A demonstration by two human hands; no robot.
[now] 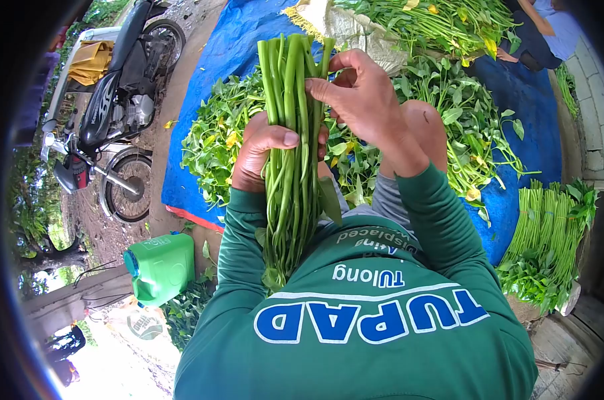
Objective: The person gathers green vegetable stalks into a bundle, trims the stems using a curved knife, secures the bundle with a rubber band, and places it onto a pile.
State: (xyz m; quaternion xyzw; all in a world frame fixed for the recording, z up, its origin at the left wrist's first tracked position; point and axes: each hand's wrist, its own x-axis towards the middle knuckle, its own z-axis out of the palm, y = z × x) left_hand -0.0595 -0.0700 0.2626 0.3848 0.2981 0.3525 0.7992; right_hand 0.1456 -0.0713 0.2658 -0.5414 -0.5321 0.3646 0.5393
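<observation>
A thick bundle of long green leafy-vegetable stems, apparently water spinach, stands upright before my chest, cut ends at the top and leaves at the bottom. My left hand is wrapped round its middle, thumb across the front. Higher up, my right hand pinches stems at the bundle's right edge between thumb and index finger; its other fingers are curled. Loose leafy greens lie behind and on both sides of my hands, on a blue tarp.
More stems are heaped on a pale sack. Tied bundles stand at right. A green jug and a motorcycle are on the left. Another person sits at upper right.
</observation>
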